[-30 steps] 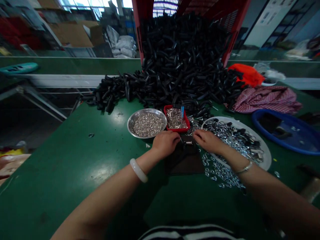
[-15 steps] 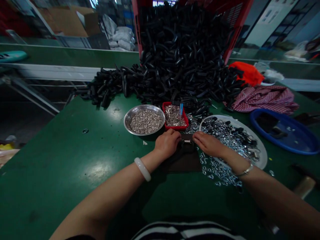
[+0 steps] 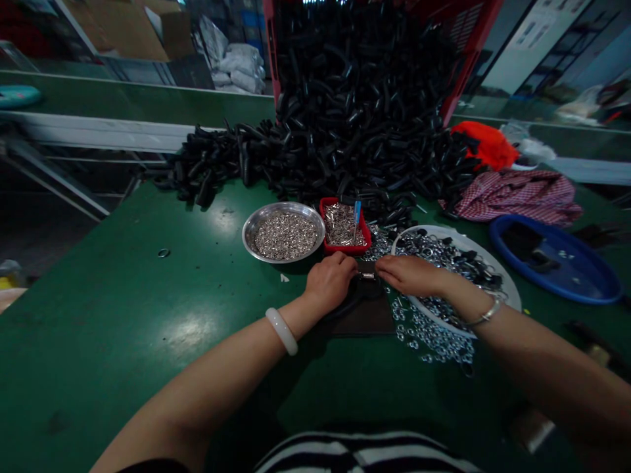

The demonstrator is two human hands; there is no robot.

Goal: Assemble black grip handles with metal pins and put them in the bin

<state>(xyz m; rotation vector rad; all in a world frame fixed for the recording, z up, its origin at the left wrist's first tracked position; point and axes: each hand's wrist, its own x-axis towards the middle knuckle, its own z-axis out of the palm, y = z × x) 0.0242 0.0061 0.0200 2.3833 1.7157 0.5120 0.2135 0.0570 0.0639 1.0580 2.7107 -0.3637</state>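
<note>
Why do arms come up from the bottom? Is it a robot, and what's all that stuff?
No robot here, just a person! The camera is worn on their head, so you look down at their own left hand and right hand. Between the fingertips sits a small silvery ridged piece; the fingers hide exactly what they grip.

On the green table are a metal bowl and a red tray, both full of little metal parts. A white plate holds shiny and black bits. Behind is a big heap of black pieces.
</note>
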